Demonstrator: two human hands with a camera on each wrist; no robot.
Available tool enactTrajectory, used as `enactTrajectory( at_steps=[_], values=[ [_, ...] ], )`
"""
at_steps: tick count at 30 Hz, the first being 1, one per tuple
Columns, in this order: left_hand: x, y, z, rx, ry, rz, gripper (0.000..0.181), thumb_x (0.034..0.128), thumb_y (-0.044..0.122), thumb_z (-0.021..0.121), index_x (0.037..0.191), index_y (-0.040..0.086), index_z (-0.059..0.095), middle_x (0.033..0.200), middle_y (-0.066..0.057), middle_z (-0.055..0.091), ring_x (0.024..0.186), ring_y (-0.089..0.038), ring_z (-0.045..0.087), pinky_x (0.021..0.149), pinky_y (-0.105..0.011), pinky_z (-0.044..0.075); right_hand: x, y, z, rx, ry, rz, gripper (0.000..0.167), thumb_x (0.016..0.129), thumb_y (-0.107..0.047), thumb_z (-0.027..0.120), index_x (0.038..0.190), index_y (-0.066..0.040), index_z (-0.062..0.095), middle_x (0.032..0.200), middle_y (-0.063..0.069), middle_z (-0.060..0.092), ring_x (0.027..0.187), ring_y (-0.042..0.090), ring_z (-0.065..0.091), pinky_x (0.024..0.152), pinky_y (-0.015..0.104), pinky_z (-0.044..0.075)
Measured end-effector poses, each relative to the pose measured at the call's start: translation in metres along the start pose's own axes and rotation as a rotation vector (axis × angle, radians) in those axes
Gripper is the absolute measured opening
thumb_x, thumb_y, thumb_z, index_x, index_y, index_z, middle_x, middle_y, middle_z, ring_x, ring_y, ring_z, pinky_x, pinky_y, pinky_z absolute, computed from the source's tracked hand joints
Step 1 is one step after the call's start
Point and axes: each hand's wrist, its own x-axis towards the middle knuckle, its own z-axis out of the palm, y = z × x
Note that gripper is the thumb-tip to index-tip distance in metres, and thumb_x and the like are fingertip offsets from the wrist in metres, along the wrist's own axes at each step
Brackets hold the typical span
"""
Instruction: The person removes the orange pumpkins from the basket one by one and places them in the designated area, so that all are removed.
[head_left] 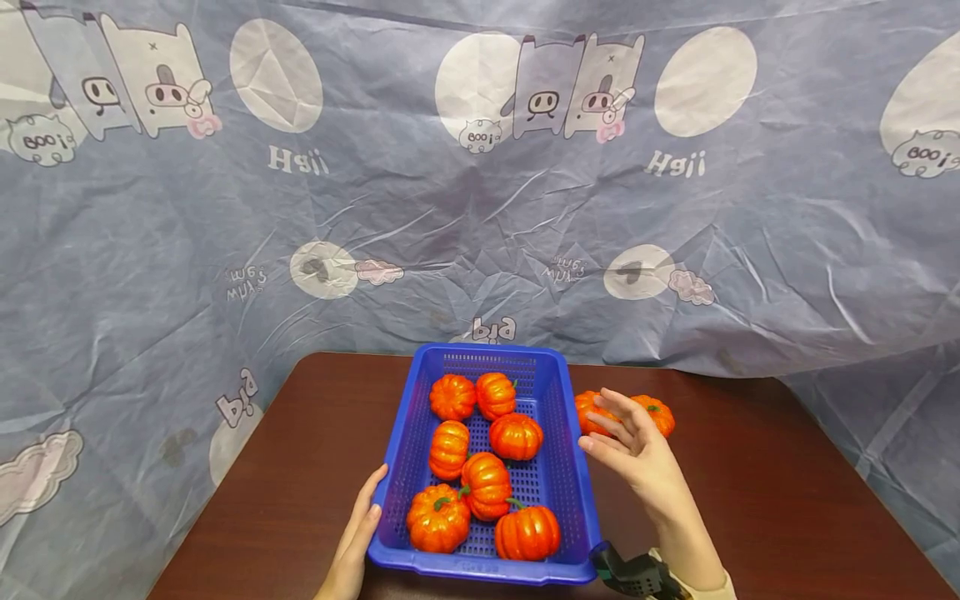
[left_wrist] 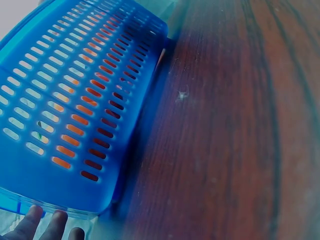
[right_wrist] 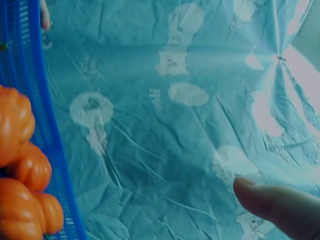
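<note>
A blue plastic basket (head_left: 480, 569) with slotted walls stands on the table and holds several small orange pumpkins (head_left: 486, 486). My left hand (head_left: 351, 537) rests against the basket's left wall near the front, its fingers fairly straight. In the left wrist view, fingertips (left_wrist: 55, 227) touch the basket's edge (left_wrist: 60, 192). To the right of the basket, my right hand (head_left: 637, 454) is raised with fingers spread and nothing in it. Behind that hand lie two more pumpkins, one partly covered by the fingers (head_left: 588, 410) and another (head_left: 655, 414) farther right. The right wrist view shows only the thumb (right_wrist: 270, 202).
The dark brown table (head_left: 757, 492) extends to both sides of the basket. A grey-blue printed cloth (head_left: 465, 208) hangs behind the table and along its sides. On the right wrist sits a dark device (head_left: 633, 575), close to the basket's front right corner.
</note>
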Motion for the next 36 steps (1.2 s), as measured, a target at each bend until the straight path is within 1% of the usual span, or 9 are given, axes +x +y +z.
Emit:
enactTrajectory(
  at_steps=[6, 10, 12, 14, 22, 26, 31, 34, 36],
  values=[
    [0.000, 0.000, -0.001, 0.002, -0.017, 0.002, 0.047, 0.1014, 0.015, 0.023, 0.148, 0.012, 0.022, 0.151, -0.015, 0.018, 0.130, 0.001, 0.024, 0.098, -0.013, 0.019, 0.003, 0.004, 0.011, -0.029, -0.114, 0.015, 0.063, 0.081, 0.004, 0.068, 0.136, 0.000, 0.037, 0.132, 0.012, 0.046, 0.116, 0.020, 0.053, 0.088, 0.026, 0.046],
    [0.001, 0.001, -0.002, 0.006, -0.021, -0.001, 0.047, 0.1012, 0.016, 0.023, 0.148, 0.012, 0.021, 0.152, -0.016, 0.015, 0.130, 0.004, 0.019, 0.107, -0.047, 0.008, 0.010, 0.006, 0.020, -0.054, -0.200, 0.048, 0.065, 0.080, -0.001, 0.070, 0.136, 0.000, 0.038, 0.135, 0.021, 0.043, 0.120, 0.033, 0.049, 0.089, 0.027, 0.046],
    [0.002, 0.001, -0.002, 0.009, -0.018, -0.002, 0.048, 0.1010, 0.017, 0.023, 0.148, 0.012, 0.021, 0.152, -0.016, 0.015, 0.130, 0.005, 0.016, 0.100, -0.063, 0.001, 0.015, 0.007, 0.025, -0.062, -0.252, 0.067, 0.066, 0.080, -0.004, 0.072, 0.137, 0.000, 0.038, 0.136, 0.023, 0.042, 0.122, 0.040, 0.045, 0.090, 0.030, 0.045],
    [0.002, 0.001, -0.001, 0.009, -0.012, -0.004, 0.047, 0.1009, 0.017, 0.024, 0.148, 0.013, 0.022, 0.152, -0.015, 0.015, 0.130, 0.006, 0.015, 0.095, -0.070, -0.002, 0.020, 0.008, 0.029, -0.073, -0.306, 0.077, 0.067, 0.080, -0.006, 0.073, 0.136, 0.001, 0.038, 0.137, 0.024, 0.041, 0.122, 0.044, 0.042, 0.092, 0.034, 0.044],
    [0.001, 0.000, 0.001, 0.011, 0.002, -0.006, 0.047, 0.1007, 0.016, 0.024, 0.147, 0.012, 0.024, 0.151, -0.016, 0.017, 0.129, 0.003, 0.018, 0.097, -0.066, 0.002, 0.034, 0.012, 0.045, -0.089, -0.472, 0.109, 0.066, 0.079, -0.011, 0.075, 0.134, 0.001, 0.041, 0.136, 0.021, 0.042, 0.122, 0.045, 0.042, 0.096, 0.047, 0.040],
    [0.001, 0.000, 0.001, 0.013, 0.009, -0.020, 0.047, 0.1009, 0.016, 0.024, 0.147, 0.013, 0.025, 0.151, -0.013, 0.019, 0.130, 0.001, 0.020, 0.105, -0.039, 0.010, 0.040, 0.016, 0.053, -0.094, -0.516, 0.138, 0.063, 0.079, -0.013, 0.075, 0.132, 0.001, 0.044, 0.132, 0.020, 0.047, 0.121, 0.043, 0.043, 0.097, 0.048, 0.039],
    [0.001, -0.001, 0.001, 0.008, 0.011, -0.017, 0.047, 0.1010, 0.016, 0.025, 0.147, 0.014, 0.025, 0.151, -0.013, 0.019, 0.130, 0.001, 0.020, 0.097, -0.017, 0.014, 0.045, 0.026, 0.061, -0.153, -0.577, 0.155, 0.058, 0.079, -0.013, 0.075, 0.129, -0.002, 0.049, 0.130, 0.017, 0.050, 0.121, 0.038, 0.044, 0.097, 0.050, 0.038],
    [0.001, -0.001, 0.001, 0.001, 0.010, -0.018, 0.047, 0.1009, 0.016, 0.025, 0.147, 0.013, 0.025, 0.151, -0.014, 0.019, 0.130, 0.002, 0.020, 0.104, -0.025, 0.011, 0.048, 0.033, 0.065, -0.182, -0.607, 0.158, 0.055, 0.078, -0.013, 0.075, 0.127, -0.003, 0.051, 0.130, 0.015, 0.051, 0.122, 0.037, 0.044, 0.097, 0.051, 0.037],
    [0.002, -0.001, 0.001, 0.003, 0.012, -0.017, 0.046, 0.1009, 0.016, 0.025, 0.147, 0.012, 0.025, 0.151, -0.015, 0.019, 0.129, 0.003, 0.020, 0.106, -0.042, 0.007, 0.049, 0.036, 0.067, -0.197, -0.621, 0.170, 0.055, 0.078, -0.013, 0.076, 0.126, -0.003, 0.052, 0.130, 0.014, 0.051, 0.123, 0.038, 0.043, 0.097, 0.052, 0.036]
  ],
)
